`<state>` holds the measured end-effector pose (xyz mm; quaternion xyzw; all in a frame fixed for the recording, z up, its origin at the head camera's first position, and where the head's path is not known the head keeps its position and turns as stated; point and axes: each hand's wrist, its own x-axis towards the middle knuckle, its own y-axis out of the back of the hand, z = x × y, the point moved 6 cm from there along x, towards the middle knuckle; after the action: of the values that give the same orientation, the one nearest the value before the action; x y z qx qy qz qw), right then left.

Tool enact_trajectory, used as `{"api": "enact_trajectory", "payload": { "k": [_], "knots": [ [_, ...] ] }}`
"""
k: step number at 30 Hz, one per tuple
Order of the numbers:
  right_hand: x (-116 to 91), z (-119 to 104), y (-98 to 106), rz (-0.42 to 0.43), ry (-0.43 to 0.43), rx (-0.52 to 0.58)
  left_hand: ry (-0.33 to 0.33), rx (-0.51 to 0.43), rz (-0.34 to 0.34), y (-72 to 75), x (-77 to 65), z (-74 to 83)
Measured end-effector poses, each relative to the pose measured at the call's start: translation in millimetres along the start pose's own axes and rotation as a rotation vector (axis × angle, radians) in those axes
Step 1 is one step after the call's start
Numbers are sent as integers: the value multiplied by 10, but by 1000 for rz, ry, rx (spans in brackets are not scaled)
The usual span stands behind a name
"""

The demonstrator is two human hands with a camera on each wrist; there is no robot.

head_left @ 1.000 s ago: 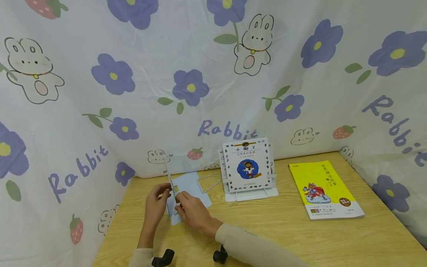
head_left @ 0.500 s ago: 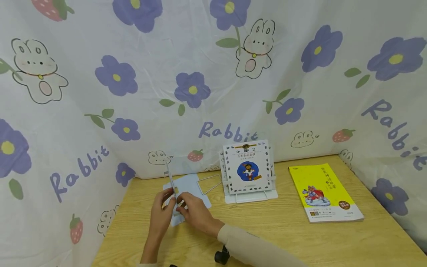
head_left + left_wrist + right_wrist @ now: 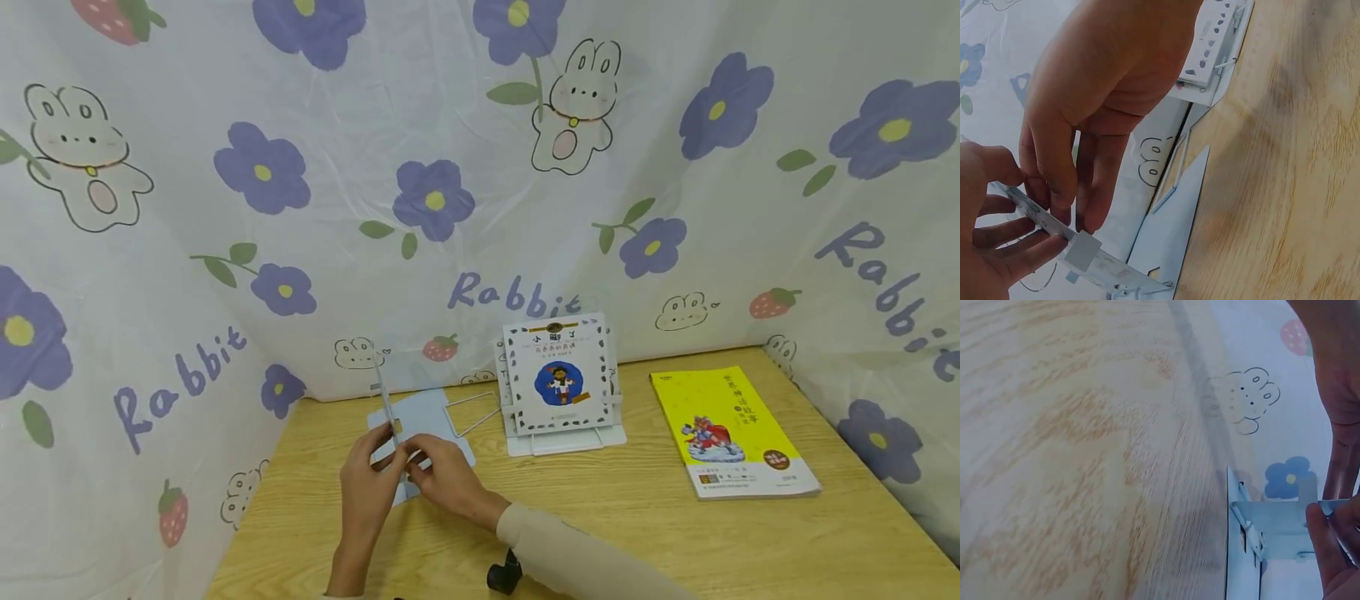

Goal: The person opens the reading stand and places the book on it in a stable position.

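A pale blue metal book stand (image 3: 429,417) lies with its base on the table and its upright plate seen nearly edge-on. My left hand (image 3: 367,492) holds that plate, thumb on the near side and fingers reaching behind. From the other side my right hand (image 3: 456,485) pinches the plate's lower part, its fingertips right by the left thumb. Both hands (image 3: 1100,94) meet at the plate in the left wrist view, close to a small pale clip (image 3: 1082,251). In the right wrist view, a fingertip touches this clip (image 3: 1307,490). The hands hide part of the plate.
A second book stand (image 3: 517,443) holds a white picture book (image 3: 558,367) upright to the right. Farther right, a yellow book (image 3: 731,425) lies flat on the wooden table (image 3: 600,517). A rabbit-and-flower curtain (image 3: 337,250) hangs behind the table. A black device (image 3: 505,575) shows by the right sleeve.
My left hand has shifted slightly right and farther up the table. My right fingertips have moved from the plate's side to beside the left thumb. The stand's base stays in place.
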<state>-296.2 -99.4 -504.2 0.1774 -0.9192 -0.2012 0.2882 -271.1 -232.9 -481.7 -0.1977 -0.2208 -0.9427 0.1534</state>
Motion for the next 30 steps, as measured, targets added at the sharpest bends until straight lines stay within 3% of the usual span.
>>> {"api": "enact_trajectory", "payload": {
  "k": [7, 12, 21, 25, 30],
  "knots": [
    [-18, 73, 11, -20, -23, 45, -33, 9, 59, 22, 2, -4],
    [-47, 336, 103, -7, -118, -34, -31, 3, 90, 56, 24, -7],
    [-92, 802, 411, 115, -298, -191, 34, -19, 110, 169, 85, -128],
    [-50, 860, 487, 126, -289, -294, 66, -17, 124, 213, 125, -192],
    [-15, 870, 503, 106, -244, -392, 83, 59, 142, 271, 139, -249]
  ]
}}
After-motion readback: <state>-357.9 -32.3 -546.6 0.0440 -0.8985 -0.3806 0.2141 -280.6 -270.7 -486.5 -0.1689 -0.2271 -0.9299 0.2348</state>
